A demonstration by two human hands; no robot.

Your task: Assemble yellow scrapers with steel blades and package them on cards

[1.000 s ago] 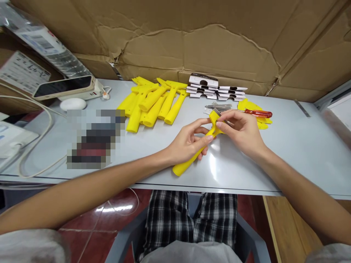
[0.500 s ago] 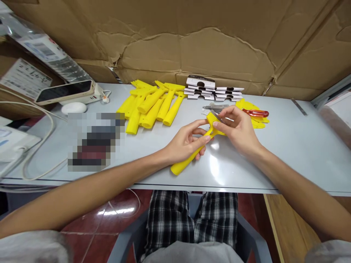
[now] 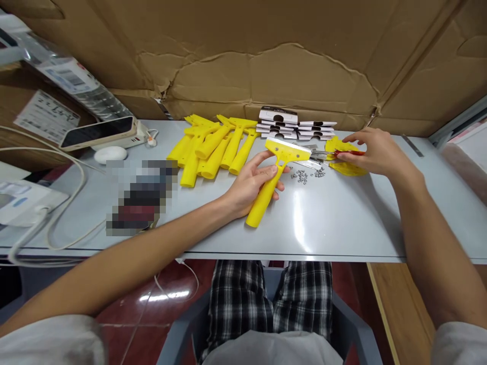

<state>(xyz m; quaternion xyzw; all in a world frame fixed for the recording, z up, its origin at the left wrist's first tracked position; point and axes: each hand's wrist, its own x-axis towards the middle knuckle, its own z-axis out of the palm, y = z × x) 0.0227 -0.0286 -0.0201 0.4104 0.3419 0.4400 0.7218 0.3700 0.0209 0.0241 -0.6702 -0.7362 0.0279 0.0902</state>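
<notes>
My left hand (image 3: 245,187) is closed around the handle of a yellow scraper (image 3: 262,204), held tilted over the table with its wide head up. A metal strip lies along the head's top edge, with two screw heads below it. My right hand (image 3: 386,154) pinches the red handle of a screwdriver (image 3: 352,152) between thumb and fingers, over flat yellow plastic pieces (image 3: 348,168). The screwdriver's shaft points left towards the scraper head. Loose small screws (image 3: 302,176) lie in little heaps between the hands, beside thin metal strips (image 3: 310,164) partly hidden by the scraper.
Several yellow scraper handles (image 3: 207,170) are piled at the back left. Stacked white-and-black cardboard pieces (image 3: 279,115) stand against a cardboard wall (image 3: 266,56). On the left are a phone (image 3: 99,133), a white mouse-like object (image 3: 110,154) and cables (image 3: 78,203). A metal strip (image 3: 413,145) lies far right.
My right hand has left the scraper head, moved right and taken hold of the screwdriver's handle. My left hand has turned the scraper more upright, its head now facing me.
</notes>
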